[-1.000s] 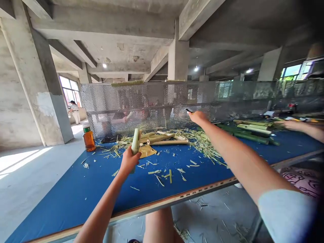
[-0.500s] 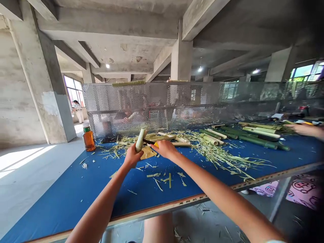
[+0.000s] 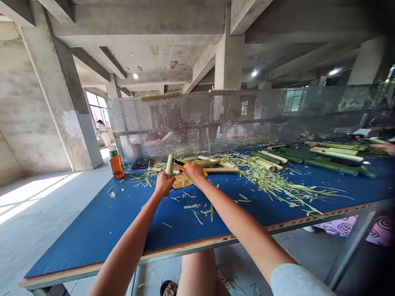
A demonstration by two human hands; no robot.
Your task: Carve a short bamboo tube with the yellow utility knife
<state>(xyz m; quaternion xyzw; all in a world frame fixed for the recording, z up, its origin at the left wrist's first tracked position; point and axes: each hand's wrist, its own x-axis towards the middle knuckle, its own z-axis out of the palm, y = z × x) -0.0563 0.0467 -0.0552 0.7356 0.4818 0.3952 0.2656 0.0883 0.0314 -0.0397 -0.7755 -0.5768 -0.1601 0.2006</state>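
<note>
My left hand [image 3: 163,183] is closed around a short, pale green bamboo piece [image 3: 169,165], which stands nearly upright above the table. My right hand [image 3: 194,171] grips a knife [image 3: 178,162] with a dark blade and a yellow handle. Its blade points left and meets the right side of the bamboo near the top; whether it cuts in, I cannot tell. Beneath my hands lies a flat tan piece [image 3: 182,181] on the blue table [image 3: 129,230]. Small shavings [image 3: 193,206] are scattered in front of it.
A bottle of amber liquid [image 3: 116,165] stands at left. Behind runs a perforated metal screen [image 3: 191,123]. Split bamboo strips [image 3: 226,169], a heap of shavings [image 3: 286,187] and green bamboo poles [image 3: 330,164] lie toward the right. Another person's hand [image 3: 389,147] shows at the far right.
The bamboo piece has turned more upright, and the knife blade now sits nearer its top end. The camera view has shifted, showing more of the table's front left corner.
</note>
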